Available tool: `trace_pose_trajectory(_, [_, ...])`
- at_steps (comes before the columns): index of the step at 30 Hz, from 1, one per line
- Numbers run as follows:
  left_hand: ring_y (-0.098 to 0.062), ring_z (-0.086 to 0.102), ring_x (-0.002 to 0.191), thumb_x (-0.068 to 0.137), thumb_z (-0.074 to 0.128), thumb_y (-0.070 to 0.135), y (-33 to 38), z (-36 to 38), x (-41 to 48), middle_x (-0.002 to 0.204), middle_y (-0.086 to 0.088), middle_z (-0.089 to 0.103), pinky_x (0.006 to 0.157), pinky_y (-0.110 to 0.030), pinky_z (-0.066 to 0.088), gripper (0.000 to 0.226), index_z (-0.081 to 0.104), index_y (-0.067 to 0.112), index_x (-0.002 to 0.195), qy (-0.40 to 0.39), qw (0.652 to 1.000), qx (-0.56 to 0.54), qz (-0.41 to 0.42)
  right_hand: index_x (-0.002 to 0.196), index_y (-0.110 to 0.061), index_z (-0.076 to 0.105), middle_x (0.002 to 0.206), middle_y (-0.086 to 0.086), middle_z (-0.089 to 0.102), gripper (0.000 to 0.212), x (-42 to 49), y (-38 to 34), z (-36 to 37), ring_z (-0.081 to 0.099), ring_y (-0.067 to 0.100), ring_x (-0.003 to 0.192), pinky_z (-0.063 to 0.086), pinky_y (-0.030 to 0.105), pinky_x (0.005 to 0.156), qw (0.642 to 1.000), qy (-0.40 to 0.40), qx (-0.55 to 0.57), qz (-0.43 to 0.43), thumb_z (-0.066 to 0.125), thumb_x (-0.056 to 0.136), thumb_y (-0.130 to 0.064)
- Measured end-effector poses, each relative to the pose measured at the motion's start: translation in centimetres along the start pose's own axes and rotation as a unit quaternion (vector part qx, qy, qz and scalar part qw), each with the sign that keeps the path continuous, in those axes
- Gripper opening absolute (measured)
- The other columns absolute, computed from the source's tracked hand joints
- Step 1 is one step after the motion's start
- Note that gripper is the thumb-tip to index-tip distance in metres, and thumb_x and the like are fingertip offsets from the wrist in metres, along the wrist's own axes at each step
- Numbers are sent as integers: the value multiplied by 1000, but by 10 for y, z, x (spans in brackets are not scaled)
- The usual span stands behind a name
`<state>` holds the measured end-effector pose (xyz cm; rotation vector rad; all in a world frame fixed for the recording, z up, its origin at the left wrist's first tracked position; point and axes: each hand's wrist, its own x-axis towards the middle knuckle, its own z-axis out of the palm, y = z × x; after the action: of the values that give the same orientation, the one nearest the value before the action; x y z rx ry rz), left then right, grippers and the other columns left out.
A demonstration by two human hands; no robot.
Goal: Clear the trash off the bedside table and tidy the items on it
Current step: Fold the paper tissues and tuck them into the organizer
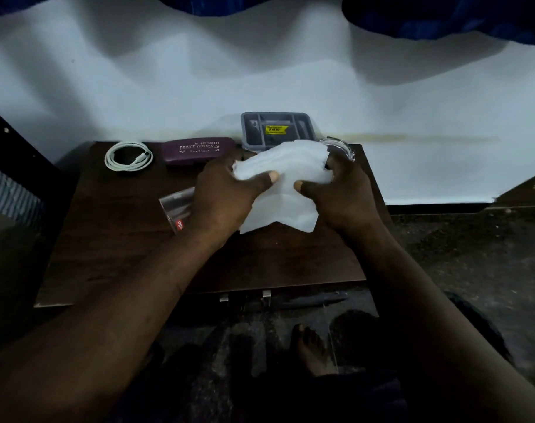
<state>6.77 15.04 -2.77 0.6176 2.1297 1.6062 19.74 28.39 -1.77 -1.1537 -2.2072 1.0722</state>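
A crumpled white tissue [286, 175] is held above the dark wooden bedside table [122, 239]. My left hand [226, 193] grips its left side with the thumb on top. My right hand [342, 193] grips its right side the same way. On the table's far edge lie a coiled white cable [128, 156] and a purple glasses case [199, 150]. A clear plastic wrapper [177, 209] with a red label lies partly under my left wrist.
A grey compartment tray [278, 128] with a yellow price sticker stands at the back. A clear glass dish [341, 146] peeks out behind the tissue. A white sheet covers the bed beyond. My bare foot [309, 346] is on the dark floor below.
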Motion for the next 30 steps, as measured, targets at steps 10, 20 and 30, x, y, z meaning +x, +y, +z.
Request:
trace_pose_trajectory(10, [-11, 76, 90, 78, 90, 27, -7, 3, 1, 96, 9, 79, 88, -42, 62, 24, 78, 28, 98, -40, 998, -15, -40, 117, -13, 66, 94, -10, 66, 42, 0, 0, 2, 62, 2, 83, 51, 18, 68, 1000, -20, 16, 11, 86, 80, -21])
trace_pose_trajectory(20, [-10, 75, 101, 88, 81, 22, -5, 4, -4, 113, 7, 77, 91, -30, 60, 32, 74, 24, 119, -61, 991, -105, -56, 126, -18, 68, 116, -4, 73, 50, -1, -5, 3, 69, 15, 106, 58, 37, 95, 998, -19, 60, 14, 85, 79, -22])
trace_pose_trajectory(30, [-17, 77, 98, 93, 74, 16, 3, 1, 0, 106, 0, 80, 83, -35, 63, 21, 74, 17, 114, -160, 959, -193, -132, 97, -22, 73, 106, 4, 81, 38, 5, 4, -9, 76, 29, 103, 59, 54, 96, 921, -68, 366, 112, 82, 77, 9])
